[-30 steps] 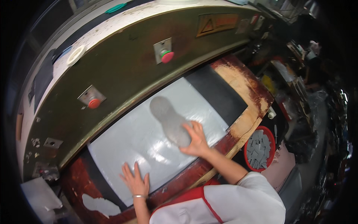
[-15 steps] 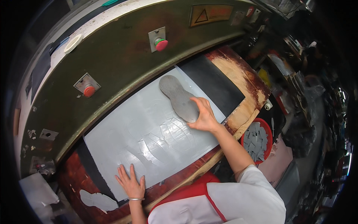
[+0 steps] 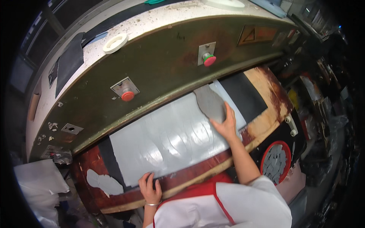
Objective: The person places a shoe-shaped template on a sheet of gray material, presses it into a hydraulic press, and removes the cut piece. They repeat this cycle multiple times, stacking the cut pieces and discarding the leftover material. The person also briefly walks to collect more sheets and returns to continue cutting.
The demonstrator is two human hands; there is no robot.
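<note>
A large pale grey sheet (image 3: 131, 152) lies on a reddish-brown board, with curved cut lines and glossy reflections across its middle. Toward its far right corner sits a darker grey sole-shaped plate (image 3: 210, 103). My right hand (image 3: 228, 128) grips the near end of that plate, thumb and fingers on opposite sides. My left hand (image 3: 150, 189) is at the sheet's near edge; its fingers are slightly bent and apart, with nothing visible in them. A loose light grey sole-shaped piece (image 3: 104, 183) rests on the board at the left.
A green machine beam (image 3: 163, 62) with red push buttons spans the far side, close above the sheet. Black sheeting (image 3: 245, 97) covers part of the board (image 3: 275, 98) at right. Beyond the near right edge stands a red basin (image 3: 289, 157) of grey scraps. Tape (image 3: 115, 43) lies on top.
The whole view has shifted. The sole-shaped plate has moved away toward the beam in my right hand. My left hand has drawn back from lying flat on the sheet to its near edge.
</note>
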